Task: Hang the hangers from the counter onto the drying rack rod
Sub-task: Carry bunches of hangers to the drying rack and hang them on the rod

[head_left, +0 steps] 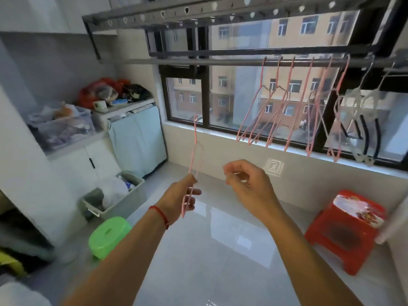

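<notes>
left hand [184,196] gripped pink hanger [194,155], hook up, below rod [198,62]. right hand [247,182] loosely curled, held nothing. about 6 pink hangers [287,107] already hung; held 1 outstanding. surface out of view.

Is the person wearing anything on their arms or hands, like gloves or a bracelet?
No gloves and no sleeves in view: both forearms are bare. The left hand has a thin red string bracelet around its wrist. The right hand has nothing on its wrist, and no rings or a watch can be made out on either hand.
</notes>
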Tool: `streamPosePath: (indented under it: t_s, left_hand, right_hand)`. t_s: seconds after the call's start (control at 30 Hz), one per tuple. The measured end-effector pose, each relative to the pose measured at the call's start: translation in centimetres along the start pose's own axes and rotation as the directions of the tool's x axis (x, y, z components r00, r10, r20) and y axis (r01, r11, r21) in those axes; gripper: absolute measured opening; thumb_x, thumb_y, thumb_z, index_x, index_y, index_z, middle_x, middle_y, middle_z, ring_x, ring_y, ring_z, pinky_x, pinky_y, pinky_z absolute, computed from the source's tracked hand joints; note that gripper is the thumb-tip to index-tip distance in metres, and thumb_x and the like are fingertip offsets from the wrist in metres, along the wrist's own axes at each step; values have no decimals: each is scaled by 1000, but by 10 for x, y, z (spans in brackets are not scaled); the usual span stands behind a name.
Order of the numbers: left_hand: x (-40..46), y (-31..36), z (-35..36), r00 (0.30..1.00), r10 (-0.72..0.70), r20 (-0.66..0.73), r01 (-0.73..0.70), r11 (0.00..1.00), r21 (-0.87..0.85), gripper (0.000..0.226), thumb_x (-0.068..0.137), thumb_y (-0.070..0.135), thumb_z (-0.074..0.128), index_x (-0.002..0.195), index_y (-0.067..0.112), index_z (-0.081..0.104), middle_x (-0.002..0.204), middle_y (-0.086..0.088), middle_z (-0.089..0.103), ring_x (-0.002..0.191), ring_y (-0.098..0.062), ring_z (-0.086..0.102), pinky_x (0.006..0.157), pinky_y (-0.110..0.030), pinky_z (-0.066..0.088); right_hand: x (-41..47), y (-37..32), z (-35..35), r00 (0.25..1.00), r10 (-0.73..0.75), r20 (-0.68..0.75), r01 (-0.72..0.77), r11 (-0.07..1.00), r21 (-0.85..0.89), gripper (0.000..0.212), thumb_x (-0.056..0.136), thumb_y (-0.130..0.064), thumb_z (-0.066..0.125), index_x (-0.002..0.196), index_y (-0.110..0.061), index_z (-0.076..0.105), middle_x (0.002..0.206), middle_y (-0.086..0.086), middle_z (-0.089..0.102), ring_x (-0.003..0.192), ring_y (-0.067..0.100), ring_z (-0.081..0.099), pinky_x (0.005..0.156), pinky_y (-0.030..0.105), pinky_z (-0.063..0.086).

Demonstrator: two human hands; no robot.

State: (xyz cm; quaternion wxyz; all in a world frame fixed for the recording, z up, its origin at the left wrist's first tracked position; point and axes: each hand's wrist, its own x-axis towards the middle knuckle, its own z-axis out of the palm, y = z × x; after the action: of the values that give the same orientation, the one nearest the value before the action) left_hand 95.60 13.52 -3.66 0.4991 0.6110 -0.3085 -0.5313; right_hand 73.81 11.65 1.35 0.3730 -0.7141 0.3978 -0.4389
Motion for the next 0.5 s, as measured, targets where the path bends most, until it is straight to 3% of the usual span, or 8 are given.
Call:
streamPosePath:
  t_s: [0.13, 0.3, 0.5]
  left_hand:
    - [26, 58, 18, 990, 92, 107, -94, 995, 15, 44, 70, 40, 66, 98, 7, 58, 102, -17, 68, 61, -19, 52, 60, -32, 47]
    - [63, 120, 49, 970, 155, 189, -168, 984, 55, 49, 80, 42, 65, 110, 4, 57, 102, -18, 68, 65, -18, 55, 56, -31, 49]
    - [105, 178, 87, 945, 226, 236, -262, 956, 135, 53, 89, 45, 59, 119, 2, 61, 102, -17, 69, 69, -18, 57, 59, -31, 51]
  right_hand:
    - [37, -18, -17, 994, -54, -97, 54, 999, -11, 16, 96, -19, 63, 105, -30, 70, 100, -15, 72, 93, 5, 68, 83, 32, 59]
    - [73, -24, -48, 986, -81, -148, 77, 997, -33, 16, 97, -21, 63, 107, -31, 69, 99, -14, 71, 94, 8, 68, 86, 40, 60]
    - [98, -26, -81, 979, -97, -177, 97, 995, -6, 13, 98, -23, 64, 103, -33, 70, 97, -14, 73, 92, 8, 70, 79, 30, 61]
